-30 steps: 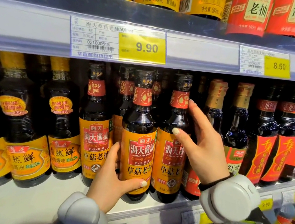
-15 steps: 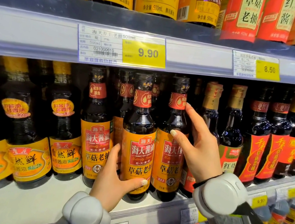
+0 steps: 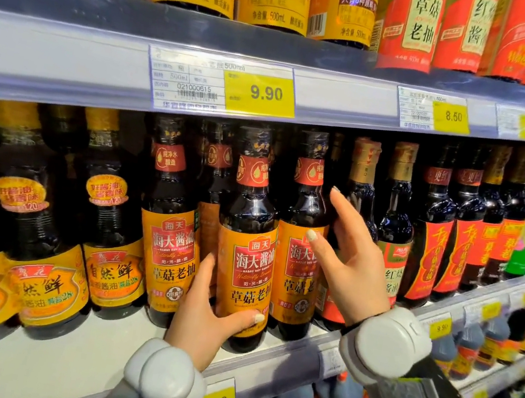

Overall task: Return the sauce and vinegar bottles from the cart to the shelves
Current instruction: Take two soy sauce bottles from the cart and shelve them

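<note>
Left hand (image 3: 198,323): fingers wrapped round the front soy sauce bottle (image 3: 246,248) on the shelf (image 3: 18,363).
Right hand (image 3: 351,269): fingers spread wide beside neighbouring bottle (image 3: 301,240).

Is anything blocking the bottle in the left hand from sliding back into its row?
Yes. The left hand grips the front orange-label bottle near the shelf edge. Another bottle stands directly behind it, with same-label bottles close on both sides, so it cannot go deeper.

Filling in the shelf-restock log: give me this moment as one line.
left hand: gripping orange-label soy sauce bottle at base | right hand: open, beside neighbouring bottle | bottle upright on shelf
</note>
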{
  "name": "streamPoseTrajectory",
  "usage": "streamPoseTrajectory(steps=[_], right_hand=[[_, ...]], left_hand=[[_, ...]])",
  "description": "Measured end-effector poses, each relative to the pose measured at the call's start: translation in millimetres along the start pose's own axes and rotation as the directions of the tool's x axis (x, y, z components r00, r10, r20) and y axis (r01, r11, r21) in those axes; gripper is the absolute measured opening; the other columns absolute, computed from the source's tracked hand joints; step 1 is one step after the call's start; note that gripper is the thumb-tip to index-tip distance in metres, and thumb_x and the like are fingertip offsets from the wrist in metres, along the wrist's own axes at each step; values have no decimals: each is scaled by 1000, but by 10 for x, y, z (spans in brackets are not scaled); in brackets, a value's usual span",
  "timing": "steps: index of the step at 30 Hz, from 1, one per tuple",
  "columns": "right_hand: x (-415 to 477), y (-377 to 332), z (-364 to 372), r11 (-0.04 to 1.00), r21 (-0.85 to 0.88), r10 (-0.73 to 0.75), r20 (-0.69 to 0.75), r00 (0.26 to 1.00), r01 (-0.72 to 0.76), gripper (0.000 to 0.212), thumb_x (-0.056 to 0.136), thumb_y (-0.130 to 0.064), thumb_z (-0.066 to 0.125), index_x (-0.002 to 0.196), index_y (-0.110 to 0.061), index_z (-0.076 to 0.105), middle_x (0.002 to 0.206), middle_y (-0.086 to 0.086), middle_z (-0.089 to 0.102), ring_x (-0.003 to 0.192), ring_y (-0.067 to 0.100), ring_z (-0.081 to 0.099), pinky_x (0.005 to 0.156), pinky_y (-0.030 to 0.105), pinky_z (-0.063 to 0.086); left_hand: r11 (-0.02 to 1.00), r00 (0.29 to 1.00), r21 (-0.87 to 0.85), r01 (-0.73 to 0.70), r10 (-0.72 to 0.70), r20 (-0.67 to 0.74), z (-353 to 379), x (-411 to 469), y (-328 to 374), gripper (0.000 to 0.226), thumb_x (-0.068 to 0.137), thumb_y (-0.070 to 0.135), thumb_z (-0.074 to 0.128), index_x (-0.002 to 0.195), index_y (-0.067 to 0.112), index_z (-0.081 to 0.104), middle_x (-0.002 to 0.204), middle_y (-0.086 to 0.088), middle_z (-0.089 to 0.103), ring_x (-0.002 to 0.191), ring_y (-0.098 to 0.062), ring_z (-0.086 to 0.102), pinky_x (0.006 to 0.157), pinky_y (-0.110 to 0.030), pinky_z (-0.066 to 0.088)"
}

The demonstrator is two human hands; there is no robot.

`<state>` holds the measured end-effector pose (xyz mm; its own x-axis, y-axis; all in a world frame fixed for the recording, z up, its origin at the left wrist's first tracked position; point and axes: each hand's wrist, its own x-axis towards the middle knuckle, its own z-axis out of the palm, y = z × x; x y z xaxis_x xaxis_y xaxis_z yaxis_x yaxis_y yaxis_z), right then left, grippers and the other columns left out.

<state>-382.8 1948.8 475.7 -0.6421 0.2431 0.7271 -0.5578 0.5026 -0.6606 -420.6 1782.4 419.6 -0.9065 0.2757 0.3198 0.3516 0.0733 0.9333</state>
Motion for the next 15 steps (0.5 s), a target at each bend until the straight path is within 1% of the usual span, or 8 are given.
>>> streamPoseTrajectory(steps=[3,5,6,8,11,13,15], right_hand=[[-42,11,-11,1000,11,0,-15,1000,0,55,85,-11,58,114,-50,32,125,-33,34,123,-14,31,99,-1,28],[-76,38,-27,1000,30,10,-28,1000,-10,55,84,-11,59,113,-51,34,124,-33,36,119,-19,34,98,0,29],[-102,52,-37,999,42,14,-34,999,-12,54,84,-12,59,112,-51,35,124,-33,37,119,-20,35,98,1,30],[-160,86,-56,998,60,20,-43,999,-17,52,83,-14,62,111,-51,38,125,-31,40,121,-14,38,99,5,33],[-243,86,-116,992,119,52,-36,998,-48,45,77,-25,60,110,-50,42,124,-29,43,121,-10,42,98,7,36],[-266,85,-139,991,130,48,-19,999,-45,43,77,-24,60,110,-48,43,124,-26,44,118,-14,43,97,6,37],[-287,72,-211,986,159,42,10,999,-43,45,82,-15,63,110,-45,44,124,-23,45,114,-18,43,94,4,37]], left_hand=[[1000,1000,-4,0,0,-4,3,-5,-13,94,64,1,77,136,33,26,123,11,50,112,-10,50,102,-38,41],[1000,1000,-4,0,0,-3,7,-6,-15,95,64,0,77,138,31,25,125,9,48,116,-13,48,104,-42,41],[1000,1000,-9,-2,2,-3,8,-8,-21,94,64,0,77,135,34,27,124,10,49,116,-13,49,104,-42,41],[1000,1000,-12,-9,9,-9,3,-1,-31,89,63,-1,77,124,43,30,120,14,52,112,-11,52,102,-39,43],[1000,1000,-17,-20,20,-5,17,-1,-20,85,64,-3,76,111,53,32,114,23,52,106,1,52,97,-33,43],[1000,1000,-29,-9,9,-3,13,-3,-1,82,65,-5,74,109,51,33,110,25,51,102,7,50,93,-29,42],[999,1000,-32,4,-4,-9,40,-9,27,82,67,-9,71,115,44,33,105,25,52,96,9,50,87,-23,43]])
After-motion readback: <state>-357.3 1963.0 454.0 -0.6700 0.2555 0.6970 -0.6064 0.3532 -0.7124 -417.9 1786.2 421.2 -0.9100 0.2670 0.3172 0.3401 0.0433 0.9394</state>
